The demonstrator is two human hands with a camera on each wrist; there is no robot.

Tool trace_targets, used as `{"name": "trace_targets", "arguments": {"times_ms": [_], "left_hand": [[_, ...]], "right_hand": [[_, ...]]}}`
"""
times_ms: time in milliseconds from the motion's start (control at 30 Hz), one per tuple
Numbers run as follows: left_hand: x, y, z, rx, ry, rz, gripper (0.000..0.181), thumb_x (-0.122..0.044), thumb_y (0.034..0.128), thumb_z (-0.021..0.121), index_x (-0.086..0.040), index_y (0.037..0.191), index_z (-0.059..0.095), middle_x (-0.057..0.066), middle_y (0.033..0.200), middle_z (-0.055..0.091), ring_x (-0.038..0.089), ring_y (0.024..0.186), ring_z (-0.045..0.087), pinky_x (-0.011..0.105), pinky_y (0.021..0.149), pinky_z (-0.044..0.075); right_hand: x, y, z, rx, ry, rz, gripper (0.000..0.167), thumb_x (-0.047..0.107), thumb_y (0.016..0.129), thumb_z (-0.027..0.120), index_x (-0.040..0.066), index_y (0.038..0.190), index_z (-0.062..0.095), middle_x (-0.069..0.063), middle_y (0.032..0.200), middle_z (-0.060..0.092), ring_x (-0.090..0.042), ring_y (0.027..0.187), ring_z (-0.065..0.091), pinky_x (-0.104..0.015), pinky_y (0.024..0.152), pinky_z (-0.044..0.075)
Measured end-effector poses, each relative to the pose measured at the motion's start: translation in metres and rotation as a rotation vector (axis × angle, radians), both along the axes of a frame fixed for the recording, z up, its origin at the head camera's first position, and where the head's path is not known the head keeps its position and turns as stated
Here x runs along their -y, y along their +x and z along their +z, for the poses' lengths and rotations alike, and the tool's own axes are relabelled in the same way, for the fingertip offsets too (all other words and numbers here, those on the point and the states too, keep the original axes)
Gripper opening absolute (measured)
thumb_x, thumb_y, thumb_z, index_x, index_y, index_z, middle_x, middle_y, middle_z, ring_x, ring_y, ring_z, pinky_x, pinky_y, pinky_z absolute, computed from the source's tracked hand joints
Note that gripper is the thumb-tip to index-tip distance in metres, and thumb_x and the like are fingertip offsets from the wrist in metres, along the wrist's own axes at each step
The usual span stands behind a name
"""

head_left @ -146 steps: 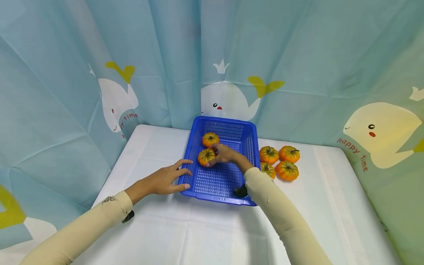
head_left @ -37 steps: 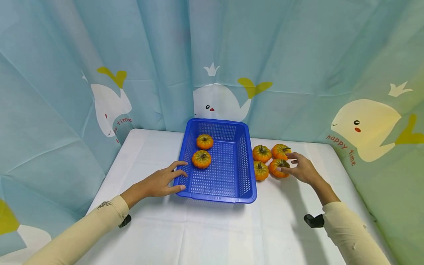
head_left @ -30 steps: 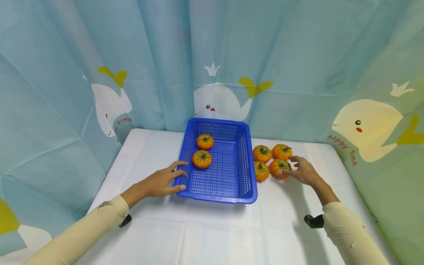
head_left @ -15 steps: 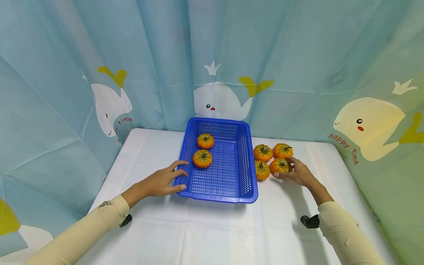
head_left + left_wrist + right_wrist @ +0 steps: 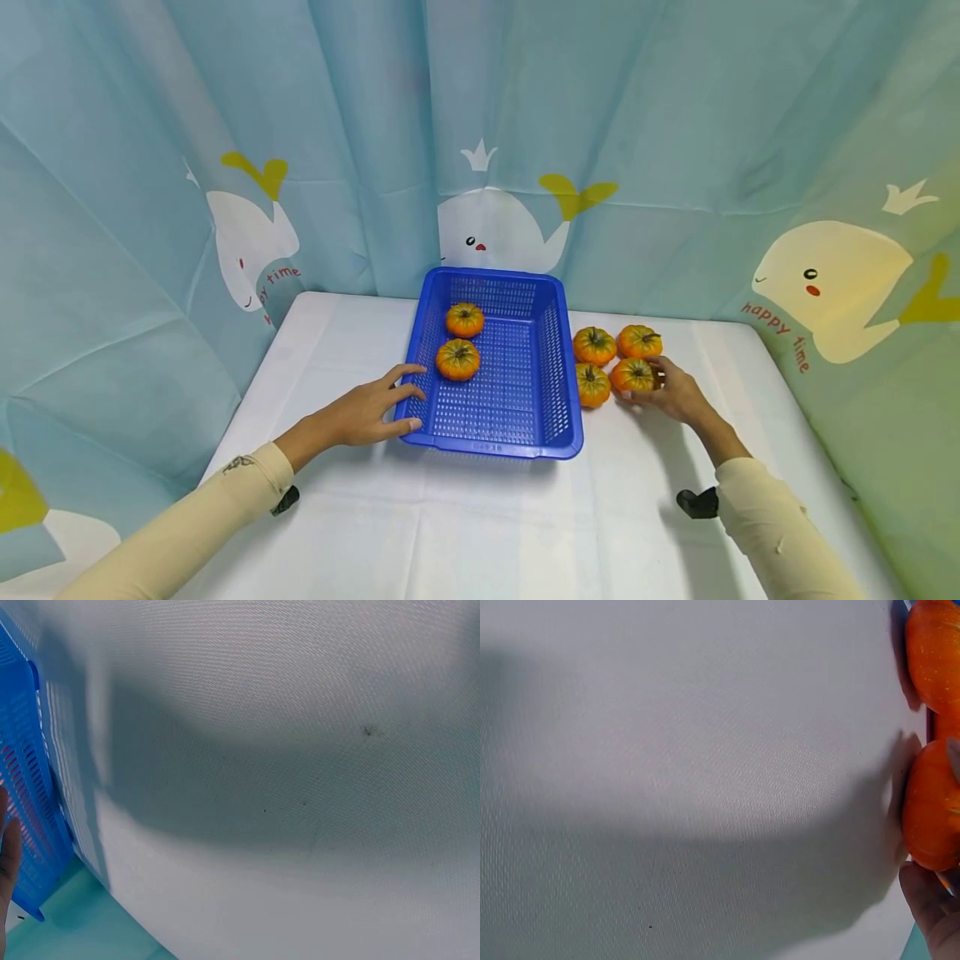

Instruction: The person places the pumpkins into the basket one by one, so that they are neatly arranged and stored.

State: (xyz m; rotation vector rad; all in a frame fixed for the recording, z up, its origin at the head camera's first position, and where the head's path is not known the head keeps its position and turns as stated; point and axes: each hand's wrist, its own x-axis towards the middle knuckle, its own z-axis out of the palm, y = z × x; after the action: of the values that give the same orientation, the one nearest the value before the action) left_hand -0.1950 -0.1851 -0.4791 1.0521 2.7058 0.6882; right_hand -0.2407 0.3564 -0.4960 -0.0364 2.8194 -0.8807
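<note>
Two small orange-green pumpkins, a front one and a back one, sit in the left part of a blue plastic basket. My left hand rests its spread fingers on the basket's left rim; the left wrist view shows only a bit of its fingers at the edge. To the right of the basket several more pumpkins stand close together on the table. My right hand grips the front right pumpkin, thumb at its front and fingers at its far right side, also seen in the right wrist view.
Beside the gripped pumpkin are a back right pumpkin, a back left pumpkin and a front left pumpkin. A white cloth covers the table. A whale-print curtain hangs behind and at both sides.
My right hand has left a pumpkin in the basket and moved right to the group outside. Its thumb and fingers have closed around the front right pumpkin. The left hand stays at the rim.
</note>
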Motion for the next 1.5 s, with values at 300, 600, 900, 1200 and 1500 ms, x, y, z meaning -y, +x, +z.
{"name": "trace_targets", "arguments": {"times_ms": [300, 600, 900, 1200, 1500], "left_hand": [[0.0001, 0.0001, -0.0007, -0.004, 0.001, -0.001, 0.049, -0.056, 0.097, 0.056, -0.019, 0.129, 0.061, 0.001, 0.161, 0.029, 0.028, 0.114, 0.063, 0.044, 0.093, 0.056], [0.0005, -0.0003, -0.0014, -0.009, -0.011, 0.005, 0.05, -0.056, 0.0966, 0.056, -0.019, 0.129, 0.061, 0.0, 0.161, 0.029, 0.028, 0.118, 0.062, 0.044, 0.095, 0.056], [-0.0001, 0.0001, -0.0013, -0.006, -0.015, 0.007, 0.05, -0.056, 0.0965, 0.056, -0.019, 0.129, 0.062, 0.0, 0.161, 0.029, 0.029, 0.119, 0.062, 0.045, 0.095, 0.056], [-0.0005, 0.0004, -0.0005, -0.01, -0.008, 0.006, 0.049, -0.055, 0.097, 0.056, -0.019, 0.129, 0.062, 0.0, 0.16, 0.029, 0.03, 0.118, 0.062, 0.046, 0.095, 0.056], [-0.0006, -0.0001, 0.0002, 0.004, -0.01, 0.007, 0.049, -0.056, 0.0967, 0.056, -0.019, 0.129, 0.062, 0.0, 0.161, 0.029, 0.03, 0.12, 0.061, 0.047, 0.096, 0.055]], "right_hand": [[-0.0019, 0.0007, -0.0026, -0.003, -0.013, 0.003, 0.082, 0.025, 0.088, 0.077, -0.01, 0.147, 0.032, -0.04, 0.141, 0.043, -0.053, 0.125, 0.046, -0.064, 0.104, 0.04], [-0.0018, 0.0016, -0.0022, -0.008, -0.017, 0.011, 0.083, 0.028, 0.088, 0.077, -0.009, 0.147, 0.033, -0.038, 0.143, 0.042, -0.052, 0.124, 0.048, -0.063, 0.101, 0.043], [-0.0033, 0.0009, -0.0034, 0.004, -0.029, 0.006, 0.083, 0.027, 0.088, 0.077, -0.009, 0.148, 0.033, -0.038, 0.146, 0.04, -0.054, 0.126, 0.046, -0.064, 0.103, 0.042], [-0.0045, 0.0008, -0.0045, 0.003, -0.028, 0.014, 0.085, 0.029, 0.087, 0.078, -0.009, 0.148, 0.033, -0.038, 0.146, 0.039, -0.055, 0.126, 0.045, -0.065, 0.103, 0.041], [-0.0031, 0.005, 0.004, -0.001, -0.011, 0.004, 0.085, 0.035, 0.089, 0.076, -0.008, 0.149, 0.033, -0.04, 0.143, 0.04, -0.055, 0.125, 0.047, -0.064, 0.101, 0.044]]}}
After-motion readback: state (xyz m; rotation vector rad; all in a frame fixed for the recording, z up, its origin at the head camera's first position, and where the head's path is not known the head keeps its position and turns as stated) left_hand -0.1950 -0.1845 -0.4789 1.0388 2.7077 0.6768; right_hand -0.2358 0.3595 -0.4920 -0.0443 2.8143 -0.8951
